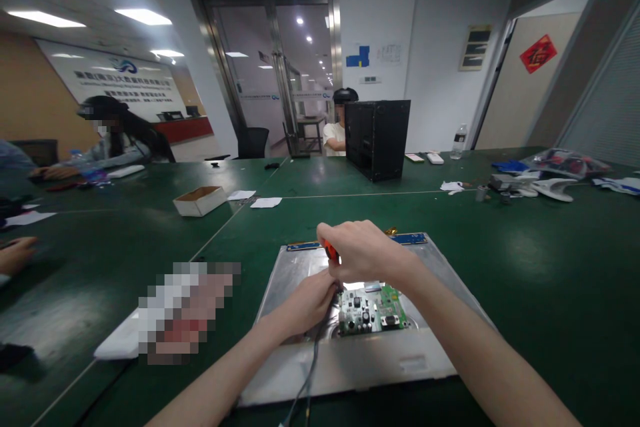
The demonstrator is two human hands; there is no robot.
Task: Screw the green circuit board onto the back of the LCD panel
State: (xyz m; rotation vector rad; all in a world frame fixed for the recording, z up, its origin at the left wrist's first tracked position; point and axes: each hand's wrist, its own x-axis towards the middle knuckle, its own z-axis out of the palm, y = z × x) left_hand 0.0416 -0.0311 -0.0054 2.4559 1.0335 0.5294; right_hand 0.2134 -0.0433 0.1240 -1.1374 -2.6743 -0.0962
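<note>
My right hand (367, 250) is wrapped round the orange and black handle of a screwdriver (330, 250), held upright over a metal-backed display panel (365, 357). Just below it, my left hand (313, 297) is closed, with its fingertips bunched near the screwdriver's lower end. What those fingers pinch is hidden. A green circuit board (373, 310) with several chips and connectors sits on the panel, to the right of my left fingertips. Dark cables (314, 363) run from beside the board over the panel's near edge. Along the far edge lies a narrow blue board (410, 239).
A pixelated white and reddish item (117, 340) lies left of the panel. Farther off are an open cardboard box (200, 201), paper slips (266, 202), a black computer case (380, 140), a bottle (459, 143) and metal parts (507, 181). Other people (120, 140) sit around the green table (540, 267).
</note>
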